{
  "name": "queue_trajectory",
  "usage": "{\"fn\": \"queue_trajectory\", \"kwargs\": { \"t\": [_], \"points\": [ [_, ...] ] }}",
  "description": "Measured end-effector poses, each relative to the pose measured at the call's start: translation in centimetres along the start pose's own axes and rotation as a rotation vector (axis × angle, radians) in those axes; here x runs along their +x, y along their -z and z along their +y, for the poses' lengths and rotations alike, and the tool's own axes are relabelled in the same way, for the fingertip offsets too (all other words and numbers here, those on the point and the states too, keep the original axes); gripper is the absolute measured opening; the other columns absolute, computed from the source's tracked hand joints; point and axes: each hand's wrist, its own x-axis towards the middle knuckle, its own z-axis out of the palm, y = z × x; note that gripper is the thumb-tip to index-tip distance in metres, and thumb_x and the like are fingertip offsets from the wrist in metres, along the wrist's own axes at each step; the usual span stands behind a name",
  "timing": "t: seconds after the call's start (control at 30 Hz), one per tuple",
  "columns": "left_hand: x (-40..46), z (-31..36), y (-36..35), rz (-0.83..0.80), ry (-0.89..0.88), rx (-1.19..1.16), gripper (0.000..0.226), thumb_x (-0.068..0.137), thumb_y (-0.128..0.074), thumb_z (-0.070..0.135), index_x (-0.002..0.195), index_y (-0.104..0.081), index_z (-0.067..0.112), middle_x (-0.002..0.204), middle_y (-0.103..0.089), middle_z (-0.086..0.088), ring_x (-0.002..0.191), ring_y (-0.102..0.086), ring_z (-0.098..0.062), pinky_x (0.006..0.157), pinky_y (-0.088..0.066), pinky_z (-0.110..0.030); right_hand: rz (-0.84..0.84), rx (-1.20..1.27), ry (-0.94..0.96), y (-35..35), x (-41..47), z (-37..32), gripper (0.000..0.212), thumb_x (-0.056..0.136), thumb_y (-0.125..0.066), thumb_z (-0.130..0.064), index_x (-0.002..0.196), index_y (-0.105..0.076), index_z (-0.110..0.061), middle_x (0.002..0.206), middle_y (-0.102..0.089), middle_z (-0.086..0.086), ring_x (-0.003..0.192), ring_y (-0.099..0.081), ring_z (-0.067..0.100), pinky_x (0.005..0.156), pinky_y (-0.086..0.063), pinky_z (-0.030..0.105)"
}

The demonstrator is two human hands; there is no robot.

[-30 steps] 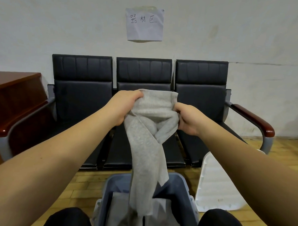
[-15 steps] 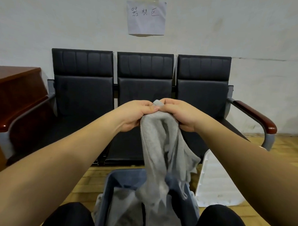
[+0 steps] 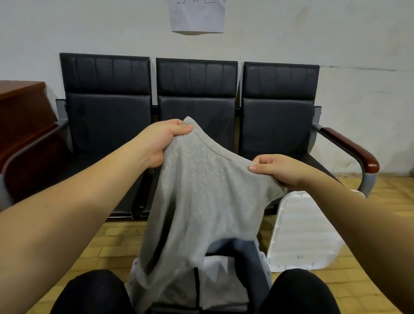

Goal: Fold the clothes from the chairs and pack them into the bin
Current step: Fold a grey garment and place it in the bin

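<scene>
So half a second ago both hands were bunched together, now the left hand (image 3: 163, 141) and right hand (image 3: 274, 169) have pulled apart, each pinching the grey shirt (image 3: 200, 199) hem, spreading it over the bin (image 3: 256, 264), ready to fold.

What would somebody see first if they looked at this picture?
First, the grey shirt in the middle, held up by its top edge between the left hand and right hand. It hangs over a blue-grey bin with folded clothes inside, between the person's knees. Behind stand three black chairs against the white wall.
</scene>
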Motion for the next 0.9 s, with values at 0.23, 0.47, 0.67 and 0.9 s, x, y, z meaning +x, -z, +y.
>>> {"fn": "queue_trajectory", "kwargs": {
  "t": [0.23,0.47,0.67,0.9],
  "points": [
    [-0.2,0.3,1.4,0.054,0.008,-0.031,0.017,0.095,-0.063,0.019,0.078,-0.065,0.016,0.08,-0.07,-0.001,0.076,-0.069,-0.016,0.073,-0.054,-0.035,0.004,-0.031,-0.053,0.9,-0.9,1.7,0.052,0.076,-0.069,-0.06,0.094,-0.069,-0.011,0.085,-0.066,0.003,0.082,-0.061,0.022,0.077,-0.051,0.032],
    [1.4,-2.3,1.2,0.161,0.012,0.179,0.019,0.092,-0.067,0.023,0.076,-0.058,0.019,0.091,-0.068,-0.004,0.088,-0.064,-0.022,0.084,-0.052,-0.039,-0.037,0.454,0.169,-1.2,-0.9,-3.8,0.033,0.095,-0.058,-0.032,0.114,-0.068,-0.007,0.101,-0.072,0.007,0.089,-0.068,0.018,0.078,-0.056,0.03],
    [1.0,-6.7,-1.8,0.249,0.072,0.509,0.033,0.099,-0.054,0.046,0.11,-0.059,0.016,0.099,-0.065,-0.001,0.084,-0.057,-0.012,0.071,-0.043,-0.031,0.128,0.736,0.186,-2.3,0.4,-8.8,0.023,0.1,-0.055,-0.024,0.098,-0.066,-0.004,0.079,-0.067,0.006,0.075,-0.067,0.017,0.07,-0.056,0.03],
    [-1.3,-11.8,-3.3,0.145,0.375,0.214,0.108,0.056,-0.04,0.103,0.107,-0.075,0.014,0.108,-0.074,-0.007,0.105,-0.067,-0.025,0.102,-0.049,-0.042,0.265,0.848,0.113,-3.1,1.1,-9.9,0.026,0.096,-0.063,-0.028,0.109,-0.068,-0.006,0.082,-0.074,0.006,0.08,-0.073,0.019,0.07,-0.057,0.033]
  ]
}}
